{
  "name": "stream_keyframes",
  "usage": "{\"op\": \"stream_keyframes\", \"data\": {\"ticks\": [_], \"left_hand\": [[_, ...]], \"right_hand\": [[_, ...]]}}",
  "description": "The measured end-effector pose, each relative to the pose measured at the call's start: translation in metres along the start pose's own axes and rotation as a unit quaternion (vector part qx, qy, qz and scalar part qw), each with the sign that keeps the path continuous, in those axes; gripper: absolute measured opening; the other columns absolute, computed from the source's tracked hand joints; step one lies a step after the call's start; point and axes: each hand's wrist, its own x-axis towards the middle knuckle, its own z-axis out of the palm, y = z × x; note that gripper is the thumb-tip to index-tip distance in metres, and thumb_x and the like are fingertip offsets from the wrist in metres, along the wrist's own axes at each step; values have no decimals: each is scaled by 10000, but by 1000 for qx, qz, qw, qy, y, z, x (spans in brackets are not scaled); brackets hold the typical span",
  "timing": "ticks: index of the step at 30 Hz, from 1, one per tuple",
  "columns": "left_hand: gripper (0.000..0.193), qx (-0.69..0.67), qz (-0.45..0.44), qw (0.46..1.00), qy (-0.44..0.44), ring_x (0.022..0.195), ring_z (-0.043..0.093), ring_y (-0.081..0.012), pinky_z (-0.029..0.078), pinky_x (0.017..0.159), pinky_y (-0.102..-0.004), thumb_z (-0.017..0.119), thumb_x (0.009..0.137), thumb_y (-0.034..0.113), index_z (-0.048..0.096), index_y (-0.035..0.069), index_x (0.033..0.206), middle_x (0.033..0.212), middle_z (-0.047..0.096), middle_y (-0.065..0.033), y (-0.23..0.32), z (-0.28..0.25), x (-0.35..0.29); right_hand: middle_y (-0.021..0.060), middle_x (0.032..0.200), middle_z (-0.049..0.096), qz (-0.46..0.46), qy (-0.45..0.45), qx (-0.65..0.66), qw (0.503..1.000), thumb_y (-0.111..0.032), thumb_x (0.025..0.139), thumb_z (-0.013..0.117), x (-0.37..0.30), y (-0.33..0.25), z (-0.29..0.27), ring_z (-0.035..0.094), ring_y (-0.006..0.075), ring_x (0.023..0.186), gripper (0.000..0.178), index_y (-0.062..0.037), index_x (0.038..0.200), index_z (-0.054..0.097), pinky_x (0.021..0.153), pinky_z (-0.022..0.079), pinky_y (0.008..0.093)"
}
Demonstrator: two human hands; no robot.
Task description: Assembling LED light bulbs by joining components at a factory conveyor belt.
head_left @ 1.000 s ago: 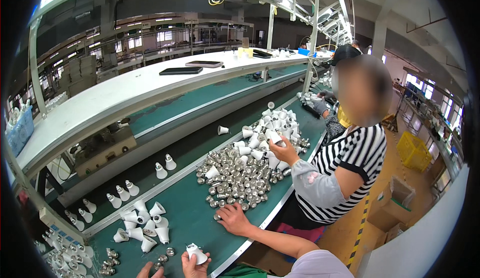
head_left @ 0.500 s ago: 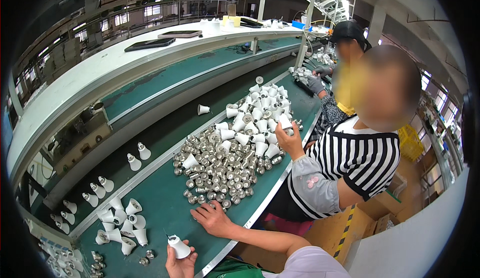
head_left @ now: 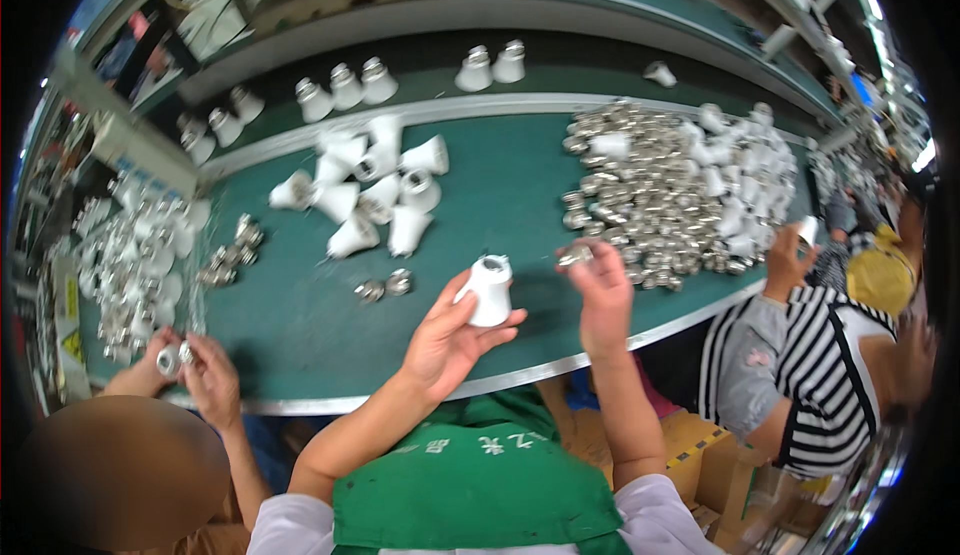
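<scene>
My left hand [head_left: 440, 343] holds a white cone-shaped bulb housing [head_left: 490, 297] by its sides. The housing stands roughly upright, narrow opening on top, with thin dark wire ends showing there. To its right, my right hand [head_left: 608, 300] pinches a silver screw cap [head_left: 575, 255] between thumb and fingers. Cap and housing are apart, both above the green bench [head_left: 500, 185]. Beyond my left hand lies a loose group of white housings [head_left: 358, 200], tipped various ways. Two loose caps [head_left: 385, 286] rest nearer, left of the held housing.
A large heap of silver caps [head_left: 650, 195] and white housings [head_left: 745, 180] covers the right side. Capped housings [head_left: 345, 87] stand along the far strip. At left, a co-worker's hands [head_left: 205, 370] work beside another pile [head_left: 140, 255]. A striped-shirted person [head_left: 810, 375] sits right.
My view has swung left and down. My right hand has come away from the cap heap with a screw cap. My left hand still holds the white housing.
</scene>
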Motion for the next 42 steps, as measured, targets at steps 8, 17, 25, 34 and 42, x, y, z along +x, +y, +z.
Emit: {"op": "stream_keyframes", "data": {"ticks": [8, 17, 25, 34, 42], "left_hand": [[395, 25, 60, 998, 7, 1035, 547, -274, 479, 864, -370, 578, 838, 101, 408, 125, 1194, 1180, 489, -95, 1, -19, -23], [470, 63, 74, 995, 30, 1046, 532, -228, 473, 866, -353, 628, 795, 80, 406, 98, 1208, 1259, 434, -82, 9, -10, -30], [473, 200, 117, 972, 40, 889, 535, -141, 480, 702, -268, 642, 788, 96, 418, 55, 1202, 1124, 493, -67, 7, -8, -29], [334, 166, -24, 982, 88, 473, 383, -79, 254, 401, -215, 401, 905, 389, 470, 73, 986, 707, 482, -29, 4, -4, -32], [354, 138, -67, 984, 93, 459, 381, -82, 258, 386, -216, 424, 889, 419, 459, 88, 1011, 737, 516, -57, -1, -9, -31]], "right_hand": [[10, 729, 535, 88, -175, 88, 977, -64, 773, 601, -31, -11, 42, 472, 69, 633, 213, 17, 965, 557, 572, 373, 188], [14, 642, 537, -113, -170, -184, 961, 5, 731, 634, -38, -33, 60, 450, 54, 559, 132, -10, 862, 642, 480, 328, 193], [40, 609, 559, -122, -222, -269, 929, -34, 739, 629, -31, -37, 48, 459, 61, 512, 82, 8, 807, 647, 445, 322, 209], [33, 558, 543, 138, -267, -36, 953, -55, 768, 610, -34, -30, 34, 445, 57, 483, 110, 29, 815, 663, 428, 318, 204], [25, 558, 542, 171, -274, -18, 946, -57, 769, 622, -39, -22, 34, 439, 54, 489, 94, 29, 782, 656, 433, 318, 198]]}}
